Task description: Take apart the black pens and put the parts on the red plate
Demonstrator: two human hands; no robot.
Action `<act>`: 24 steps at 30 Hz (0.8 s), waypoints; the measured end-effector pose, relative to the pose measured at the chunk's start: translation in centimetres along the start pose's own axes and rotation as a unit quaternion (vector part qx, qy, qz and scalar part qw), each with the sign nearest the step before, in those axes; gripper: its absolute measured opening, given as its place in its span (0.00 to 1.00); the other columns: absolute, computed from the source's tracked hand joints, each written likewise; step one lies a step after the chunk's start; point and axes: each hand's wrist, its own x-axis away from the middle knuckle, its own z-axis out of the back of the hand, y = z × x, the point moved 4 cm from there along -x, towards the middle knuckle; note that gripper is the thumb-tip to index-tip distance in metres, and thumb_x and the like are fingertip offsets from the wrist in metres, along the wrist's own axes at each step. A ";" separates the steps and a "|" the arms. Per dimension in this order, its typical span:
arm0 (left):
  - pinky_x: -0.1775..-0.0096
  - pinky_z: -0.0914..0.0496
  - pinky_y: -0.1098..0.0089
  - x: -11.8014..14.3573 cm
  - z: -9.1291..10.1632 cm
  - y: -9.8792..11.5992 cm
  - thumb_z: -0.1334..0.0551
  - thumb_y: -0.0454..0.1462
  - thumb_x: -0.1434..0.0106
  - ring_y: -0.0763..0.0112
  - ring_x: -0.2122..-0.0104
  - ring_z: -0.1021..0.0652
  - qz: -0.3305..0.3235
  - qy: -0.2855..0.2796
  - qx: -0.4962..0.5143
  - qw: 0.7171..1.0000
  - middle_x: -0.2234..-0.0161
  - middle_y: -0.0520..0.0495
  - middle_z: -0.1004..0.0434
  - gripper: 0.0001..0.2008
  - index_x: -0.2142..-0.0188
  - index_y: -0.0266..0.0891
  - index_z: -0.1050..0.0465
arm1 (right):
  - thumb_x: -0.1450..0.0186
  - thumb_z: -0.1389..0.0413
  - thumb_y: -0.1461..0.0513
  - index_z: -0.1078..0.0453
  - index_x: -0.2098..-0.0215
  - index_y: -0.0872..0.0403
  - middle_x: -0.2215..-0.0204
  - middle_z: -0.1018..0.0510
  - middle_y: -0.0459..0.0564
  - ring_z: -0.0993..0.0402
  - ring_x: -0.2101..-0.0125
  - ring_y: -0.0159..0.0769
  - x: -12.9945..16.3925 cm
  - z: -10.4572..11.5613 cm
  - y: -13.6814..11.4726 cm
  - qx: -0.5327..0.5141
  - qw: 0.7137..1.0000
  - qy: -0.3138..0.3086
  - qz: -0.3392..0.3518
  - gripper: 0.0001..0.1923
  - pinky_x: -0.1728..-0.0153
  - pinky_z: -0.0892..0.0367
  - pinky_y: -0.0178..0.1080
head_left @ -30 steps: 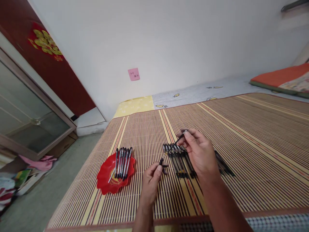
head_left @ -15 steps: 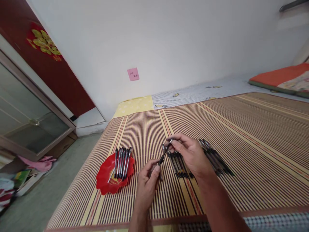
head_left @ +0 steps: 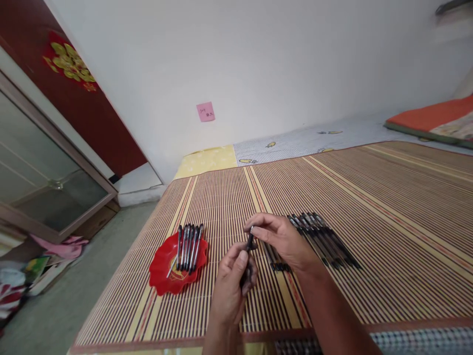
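Note:
A dark pen (head_left: pixel 250 242) stands tilted between my two hands above the mat. My left hand (head_left: pixel 234 276) has its fingers wrapped round the pen's lower part, which is mostly hidden. My right hand (head_left: pixel 275 236) pinches the pen's upper end, where a small pale tip shows at the fingers. Beneath and just beside my right hand lies a group of black pens (head_left: pixel 275 259), partly covered by it. A second row of black pens (head_left: pixel 325 241) lies to its right. Left of my hands, several clear-barrelled pens (head_left: pixel 189 249) rest across a red scalloped plate (head_left: pixel 158 268).
A striped bamboo mat (head_left: pixel 218 207) covers the bed. Behind it is a white wall with a pink note (head_left: pixel 205 112). An orange-edged cushion (head_left: pixel 424 118) lies at the far right. On the left are a glass-panelled door (head_left: pixel 51 192) and items on the floor.
My hands have come closer together, and less of the pen shows between them. My right hand has moved left and slightly down, uncovering more of the pens on the right.

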 end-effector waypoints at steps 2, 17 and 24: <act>0.81 0.50 0.79 0.0 0.0 -0.1 0.29 0.46 0.42 0.82 0.83 0.41 -0.011 0.001 -0.009 1.000 0.80 0.57 0.36 0.18 0.58 0.38 0.26 | 0.40 0.36 0.58 0.25 0.71 0.51 0.68 0.22 0.46 0.26 0.65 0.35 -0.1 0.1 0.3 -0.017 1.000 0.016 -0.006 0.05 0.59 0.30 0.38; 0.79 0.46 0.80 -0.1 -0.1 -0.3 0.28 0.45 0.43 0.80 0.80 0.35 -0.012 0.033 0.003 0.999 0.80 0.56 0.33 0.18 0.58 0.38 0.26 | 0.42 0.34 0.59 0.23 0.67 0.50 0.61 0.19 0.48 0.25 0.57 0.38 -0.1 0.4 1.9 -0.097 0.994 0.031 -0.038 0.06 0.50 0.32 0.43; 0.78 0.43 0.80 -0.1 -0.1 -0.3 0.28 0.43 0.42 0.80 0.79 0.33 -0.014 0.048 0.016 0.999 0.78 0.56 0.32 0.17 0.57 0.37 0.26 | 0.35 0.40 0.58 0.21 0.60 0.49 0.60 0.20 0.49 0.26 0.55 0.37 -0.1 0.4 2.1 -0.062 0.998 -0.003 -0.020 0.08 0.47 0.36 0.42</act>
